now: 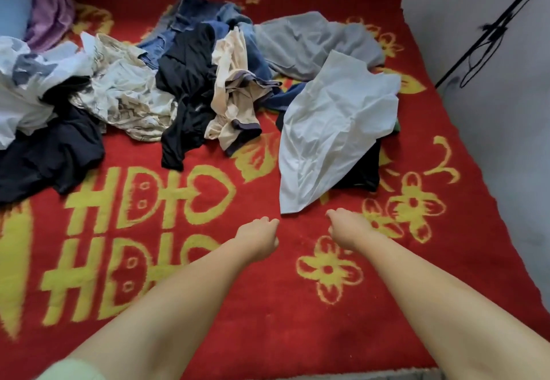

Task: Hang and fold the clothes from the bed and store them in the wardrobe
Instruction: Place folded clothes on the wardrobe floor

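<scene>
Left hand (258,236) and right hand (346,229) side by side above the red blanket with yellow flowers (268,305) on the bed, fingers curled in, each grip holding nothing. Just past the fingertips, a crumpled white cloth garment (330,138), lying on something dark (only an edge showing). Farther back, a messy pile of clothes (166,82): black, cream, blue denim, pale grey. Purple cloth (50,7) in the far left corner.
</scene>
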Demonstrator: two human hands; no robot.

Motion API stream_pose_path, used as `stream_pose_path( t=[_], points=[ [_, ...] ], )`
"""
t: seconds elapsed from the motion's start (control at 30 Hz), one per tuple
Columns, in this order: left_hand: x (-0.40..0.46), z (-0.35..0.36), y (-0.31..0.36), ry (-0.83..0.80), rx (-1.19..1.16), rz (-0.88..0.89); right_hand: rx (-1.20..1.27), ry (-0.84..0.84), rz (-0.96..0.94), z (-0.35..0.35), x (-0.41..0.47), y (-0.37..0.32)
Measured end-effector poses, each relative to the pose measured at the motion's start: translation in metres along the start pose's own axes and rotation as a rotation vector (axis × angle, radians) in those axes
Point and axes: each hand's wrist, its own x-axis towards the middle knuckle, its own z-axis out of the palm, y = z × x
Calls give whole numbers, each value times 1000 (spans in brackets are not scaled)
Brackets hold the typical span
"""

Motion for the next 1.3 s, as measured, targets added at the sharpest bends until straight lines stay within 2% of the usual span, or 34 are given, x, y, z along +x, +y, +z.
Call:
stream_pose_path(
  t=[0.17,0.27,0.33,0.47,0.6,0.7,0.8,0.93,1.03,1.1,1.2,1.3],
  points=[
    [82,17,14,-33,-13,17,-185,61,-116,-2,85,26],
    [120,30,19,19,17,60,-302,141,-183,1,126,42],
    [148,32,17,33,84,99,-369,195,-202,-1,157,48],
    [180,44,5,-3,243,102,-445,180,-187,15,198,49],
    [194,43,11,104,120,71,-395,176,-213,25,210,50],
    [184,41,5,113,-53,-47,-187,94,-211,41,192,35],
    [153,49,-12,-5,-242,-114,-111,77,-201,61,159,22],
    [100,68,-26,-113,-379,-167,-101,-79,-260,98,114,3],
    [63,88,-40,-139,-321,-194,46,-178,-228,124,76,-26],
    [40,100,-55,-225,-295,-213,171,-267,-197,141,52,-47],
    [5,117,-86,-502,-23,-123,289,-450,-242,165,12,-87],
    [-41,128,-125,-734,133,-166,399,-617,-323,178,-32,-140]
  ],
)
